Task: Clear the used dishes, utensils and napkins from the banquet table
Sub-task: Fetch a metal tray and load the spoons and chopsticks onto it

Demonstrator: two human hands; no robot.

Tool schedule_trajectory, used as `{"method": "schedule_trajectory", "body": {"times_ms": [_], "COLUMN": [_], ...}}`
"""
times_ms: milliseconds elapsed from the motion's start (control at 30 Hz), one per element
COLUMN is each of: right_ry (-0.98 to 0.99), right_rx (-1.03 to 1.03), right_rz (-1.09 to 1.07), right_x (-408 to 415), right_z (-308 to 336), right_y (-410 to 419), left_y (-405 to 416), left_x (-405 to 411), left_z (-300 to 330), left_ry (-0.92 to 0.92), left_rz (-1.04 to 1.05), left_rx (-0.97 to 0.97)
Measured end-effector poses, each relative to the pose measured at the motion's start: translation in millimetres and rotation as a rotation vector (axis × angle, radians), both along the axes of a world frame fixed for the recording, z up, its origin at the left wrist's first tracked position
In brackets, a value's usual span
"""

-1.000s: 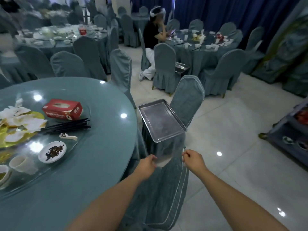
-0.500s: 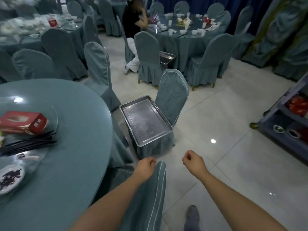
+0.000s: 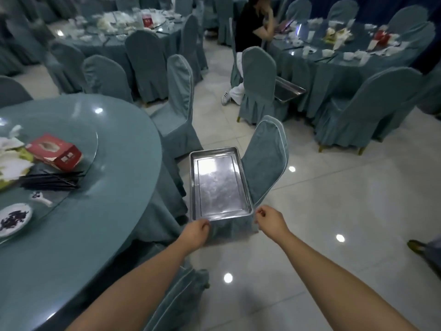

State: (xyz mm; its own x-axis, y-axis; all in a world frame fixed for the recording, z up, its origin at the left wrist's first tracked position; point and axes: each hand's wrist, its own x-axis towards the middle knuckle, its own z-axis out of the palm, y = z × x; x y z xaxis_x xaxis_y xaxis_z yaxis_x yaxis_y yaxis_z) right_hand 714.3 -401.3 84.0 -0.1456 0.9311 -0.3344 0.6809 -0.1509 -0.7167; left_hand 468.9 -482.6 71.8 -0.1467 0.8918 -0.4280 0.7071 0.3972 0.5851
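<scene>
— Where's the rectangular stainless-steel tray sitting?

— Flat on the seat of a teal fabric-covered chair, just right of the round banquet table with the teal cloth. Its long axis runs away from the person, the near short edge toward the hands, the far short edge toward the room; one long side lies along the chair's backrest.

— And the hands?

— Both are at the near edge. The left hand has its fingers curled at the near left corner, touching or almost touching the rim; whether it actually grips the tray I can't tell. The right hand is clenched just off the near right corner, with nothing visibly held.

— What's on the table?

— On the glass turntable: a red cardboard tissue box, and beside it a bundle of black chopsticks lying roughly crosswise, tips toward the table's right edge. Near them are a white ceramic spoon, a small white plate with dark scraps (the scraps look like tea leaves or peppers — too small to tell), and crumpled white napkins at the left edge.
</scene>
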Motion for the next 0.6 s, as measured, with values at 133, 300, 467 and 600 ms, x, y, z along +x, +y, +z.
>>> {"method": "schedule_trajectory", "body": {"times_ms": [133,300,467,600], "right_ry": [0.03,0.053,-0.014,-0.079], "right_rx": [-0.009,-0.008,0.008,0.027], "right_rz": [0.066,0.149,0.256,0.385], "right_x": [-2.9,-27.0,-40.1,-46.6], "right_z": [4.1,7.1,9.1,6.5], "right_y": [60.8,144.8,232.5,299.8], "left_y": [43.3,113.8,203.6,253.9], "left_x": [9.3,4.2,-2.6,-4.3], "left_z": [3.3,-6.7,-24.5,-38.8], "left_ry": [-0.007,-0.024,-0.06,-0.099], "left_rz": [0.083,0.152,0.238,0.289], "left_rx": [0.023,0.025,0.038,0.026]}}
